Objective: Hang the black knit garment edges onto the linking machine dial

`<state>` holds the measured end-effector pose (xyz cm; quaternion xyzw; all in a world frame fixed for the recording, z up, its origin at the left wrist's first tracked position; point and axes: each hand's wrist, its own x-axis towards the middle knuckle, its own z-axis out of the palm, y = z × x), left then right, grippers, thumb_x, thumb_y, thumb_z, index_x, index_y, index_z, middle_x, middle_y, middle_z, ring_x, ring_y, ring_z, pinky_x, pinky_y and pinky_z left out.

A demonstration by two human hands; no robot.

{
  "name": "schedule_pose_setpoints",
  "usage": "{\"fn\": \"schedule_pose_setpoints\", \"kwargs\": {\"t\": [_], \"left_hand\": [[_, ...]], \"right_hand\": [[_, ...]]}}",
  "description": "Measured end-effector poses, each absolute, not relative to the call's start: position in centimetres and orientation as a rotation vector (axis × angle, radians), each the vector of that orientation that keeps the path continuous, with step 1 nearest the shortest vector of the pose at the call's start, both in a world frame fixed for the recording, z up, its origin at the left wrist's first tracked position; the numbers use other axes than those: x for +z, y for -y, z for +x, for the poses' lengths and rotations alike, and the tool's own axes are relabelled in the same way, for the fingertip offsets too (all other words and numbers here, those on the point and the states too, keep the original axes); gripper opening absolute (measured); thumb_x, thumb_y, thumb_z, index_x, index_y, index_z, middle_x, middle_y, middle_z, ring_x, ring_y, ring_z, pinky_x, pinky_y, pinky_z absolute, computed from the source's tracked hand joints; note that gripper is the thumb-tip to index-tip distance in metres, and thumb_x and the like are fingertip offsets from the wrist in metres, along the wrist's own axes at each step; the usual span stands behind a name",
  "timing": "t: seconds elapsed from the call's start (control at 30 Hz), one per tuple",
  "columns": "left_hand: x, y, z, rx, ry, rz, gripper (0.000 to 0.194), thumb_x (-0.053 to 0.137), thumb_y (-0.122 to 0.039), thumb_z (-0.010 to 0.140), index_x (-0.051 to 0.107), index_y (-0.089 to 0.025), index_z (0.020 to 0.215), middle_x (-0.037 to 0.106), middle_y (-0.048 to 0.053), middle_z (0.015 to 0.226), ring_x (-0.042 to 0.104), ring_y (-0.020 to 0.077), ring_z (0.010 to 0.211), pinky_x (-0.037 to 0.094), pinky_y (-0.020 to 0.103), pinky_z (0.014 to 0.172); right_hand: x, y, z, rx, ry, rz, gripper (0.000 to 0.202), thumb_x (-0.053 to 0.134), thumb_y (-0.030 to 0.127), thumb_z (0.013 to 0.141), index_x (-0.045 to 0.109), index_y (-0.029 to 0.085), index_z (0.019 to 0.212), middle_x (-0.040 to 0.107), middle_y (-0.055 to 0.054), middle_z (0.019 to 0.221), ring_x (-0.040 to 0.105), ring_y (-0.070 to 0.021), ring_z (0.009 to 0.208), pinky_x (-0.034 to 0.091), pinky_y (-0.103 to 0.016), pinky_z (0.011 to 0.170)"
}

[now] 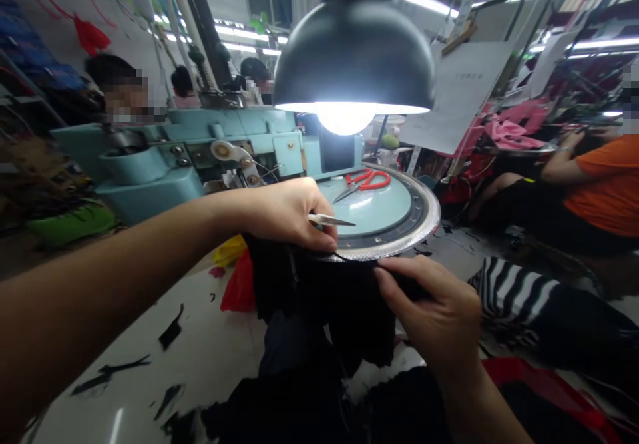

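Note:
My left hand (pixel 294 212) is closed, with a small pointed metal blade with a pale handle (pixel 332 220) tucked in it. Its fingertips press at the near rim of a round needle dial (pixel 424 224), where the edge of black knit fabric (pixel 344 304) runs. To the right, my right hand (pixel 434 304) pinches that fabric's edge between thumb and forefinger, just at the rim. The fabric hangs down from the dial in front of me. Red-handled scissors (pixel 369 179) lie on the pale plate inside the dial.
A black lamp (pixel 354 58) shines above the dial. The teal linking machine (pixel 234 141) stands behind it. Red cloth or plastic (pixel 239 284) hangs below my left hand. Black scraps (pixel 172 327) litter the floor. Striped fabric (pixel 514 291) and a person in an orange top (pixel 609 184) are at right.

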<state>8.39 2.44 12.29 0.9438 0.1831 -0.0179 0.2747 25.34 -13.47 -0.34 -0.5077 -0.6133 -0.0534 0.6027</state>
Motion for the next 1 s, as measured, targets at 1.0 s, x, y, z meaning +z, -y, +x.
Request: {"fn": "schedule_pose_setpoints", "kwargs": {"t": [1.0], "left_hand": [[11.1,-1.9,13.9,-0.006,-0.462,2.657,0.022,0.066,-0.04,0.077,0.067,-0.018,0.072,0.062,-0.001,0.073,0.059,0.0147,0.067,0.043,0.023,0.063]], "right_hand": [[-0.1,12.8,29.3,-0.059,1.32,-1.166,0.01,0.07,0.012,0.083,0.072,0.021,0.086,0.07,0.0,0.083,0.066,-0.0143,0.077,0.053,-0.026,0.074]]}}
